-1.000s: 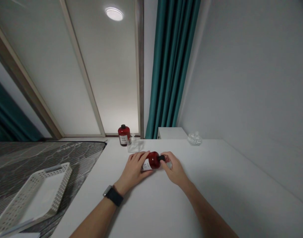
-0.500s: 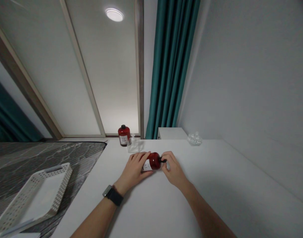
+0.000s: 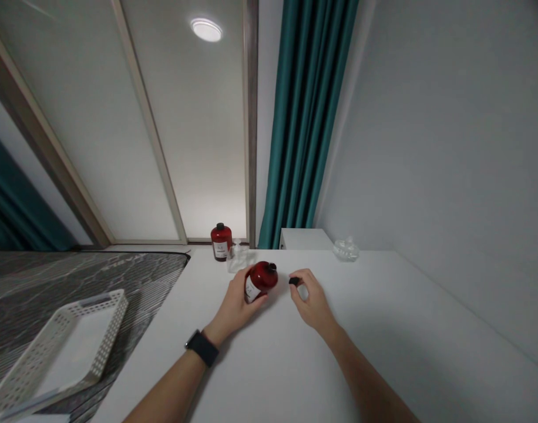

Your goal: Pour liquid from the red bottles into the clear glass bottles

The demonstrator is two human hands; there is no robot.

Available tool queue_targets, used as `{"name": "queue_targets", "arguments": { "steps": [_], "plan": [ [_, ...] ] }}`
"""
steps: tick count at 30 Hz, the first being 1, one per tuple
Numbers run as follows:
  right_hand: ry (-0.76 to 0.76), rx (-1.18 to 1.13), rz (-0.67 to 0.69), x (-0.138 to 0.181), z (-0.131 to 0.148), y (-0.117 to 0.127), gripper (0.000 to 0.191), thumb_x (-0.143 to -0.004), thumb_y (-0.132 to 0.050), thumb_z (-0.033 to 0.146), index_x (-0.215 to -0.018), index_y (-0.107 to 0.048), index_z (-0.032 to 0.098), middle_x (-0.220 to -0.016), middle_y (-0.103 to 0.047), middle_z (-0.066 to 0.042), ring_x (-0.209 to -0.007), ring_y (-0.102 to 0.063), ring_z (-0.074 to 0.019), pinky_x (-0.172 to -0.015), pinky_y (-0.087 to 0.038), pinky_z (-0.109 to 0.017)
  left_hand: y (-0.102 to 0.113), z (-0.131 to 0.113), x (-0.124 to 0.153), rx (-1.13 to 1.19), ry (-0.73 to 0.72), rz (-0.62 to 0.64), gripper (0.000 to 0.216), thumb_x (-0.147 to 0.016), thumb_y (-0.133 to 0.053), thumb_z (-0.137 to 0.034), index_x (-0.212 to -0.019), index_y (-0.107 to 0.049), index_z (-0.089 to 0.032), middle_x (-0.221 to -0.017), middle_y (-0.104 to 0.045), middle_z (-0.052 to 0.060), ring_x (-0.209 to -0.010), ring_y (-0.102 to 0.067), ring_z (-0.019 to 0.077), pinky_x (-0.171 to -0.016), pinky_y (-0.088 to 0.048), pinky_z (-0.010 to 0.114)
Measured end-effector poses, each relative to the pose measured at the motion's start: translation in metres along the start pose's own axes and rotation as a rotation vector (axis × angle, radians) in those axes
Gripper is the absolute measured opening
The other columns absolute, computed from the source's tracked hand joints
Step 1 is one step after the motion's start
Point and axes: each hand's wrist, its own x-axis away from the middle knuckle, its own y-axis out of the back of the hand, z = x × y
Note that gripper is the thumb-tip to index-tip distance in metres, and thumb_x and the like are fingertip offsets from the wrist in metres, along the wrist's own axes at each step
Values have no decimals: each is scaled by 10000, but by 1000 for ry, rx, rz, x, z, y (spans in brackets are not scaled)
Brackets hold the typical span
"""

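My left hand [image 3: 234, 302] is wrapped round a dark red bottle [image 3: 265, 277] with a white label. The bottle is tilted, its dark neck pointing up and to the right. A small black cap [image 3: 294, 281] is pinched between the thumb and fingers of my right hand [image 3: 310, 302], a short way right of the bottle's neck and apart from it. Farther back on the white table [image 3: 286, 358], a second red bottle [image 3: 221, 242] with a black top stands upright. Beside it is a clear plastic or glass container [image 3: 239, 257], its exact kind hard to make out.
A clear glass-like dish or jar [image 3: 346, 249] sits near the table's far edge. Beyond that edge is a white cabinet [image 3: 306, 238]. A white perforated basket [image 3: 95, 346] lies to the left, below the table, on a grey floor. A wall borders the right side.
The black cap has come away from the bottle's neck in my right hand. My left hand has tilted the bottle from lying sideways to neck-up.
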Motion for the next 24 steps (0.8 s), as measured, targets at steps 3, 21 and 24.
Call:
{"name": "queue_targets", "arguments": {
  "steps": [3, 21, 24],
  "plan": [
    [-54, 53, 21, 1, -7, -2, 123, -875, -538, 155, -978, -561, 219, -921, -637, -47, -853, -629, -207, -804, -525, -355, -2, -4, 0, 126, 126, -9, 657, -836, -705, -283, -1389, -369, -167, -1339, -587, 151, -1228, -592, 302, -1068, -454, 497],
    [-99, 261, 271, 15, -46, -9, 413, -810, -646, 86, -1186, -638, 258, -1157, -741, -65, -1091, -661, -275, -957, -470, -455, -2, -7, 0, 181, 200, 27, 663, -828, -693, -291, -1389, -362, -171, -1285, -638, 135, -1147, -631, 286, -990, -498, 472],
    [-102, 257, 275, 16, -47, -10, 435, -798, -653, 88, -1200, -643, 254, -1166, -742, -77, -1098, -663, -291, -963, -476, -480, -2, -8, 0, 197, 189, 23, 652, -825, -692, -273, -1382, -364, -184, -1294, -631, 127, -1164, -625, 276, -1017, -484, 470]
  ]
}}
